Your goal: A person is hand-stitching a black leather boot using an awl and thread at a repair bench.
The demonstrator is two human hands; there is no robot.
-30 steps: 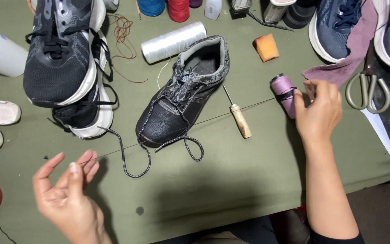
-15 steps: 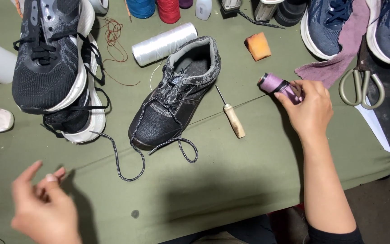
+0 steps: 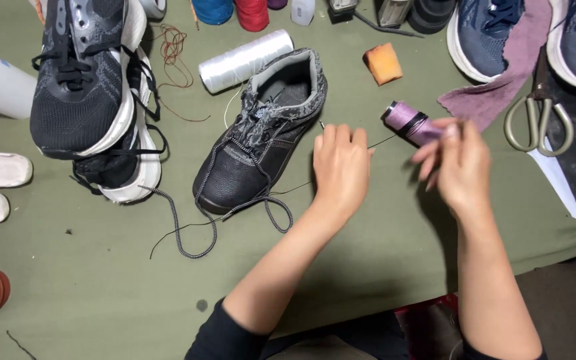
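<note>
Green cloth covers the counter, and both forearms reach in from its near edge. Toward the middle, the left hand lies palm down with fingers together over a thin dark thread, just beside the black leather shoe; whether it pinches the thread or grips something beneath, I cannot tell. To its right, the right hand is blurred, its fingers closed about the end of a purple thread spool. The thread runs from the spool toward the left hand. Keeping that line taut and low over the cloth, clear of the shoe's loose laces, would seem the sound way to handle it. Farther off lie black knit sneakers at the left, a white thread cone, an orange block, and scissors near the far right corner.
</note>
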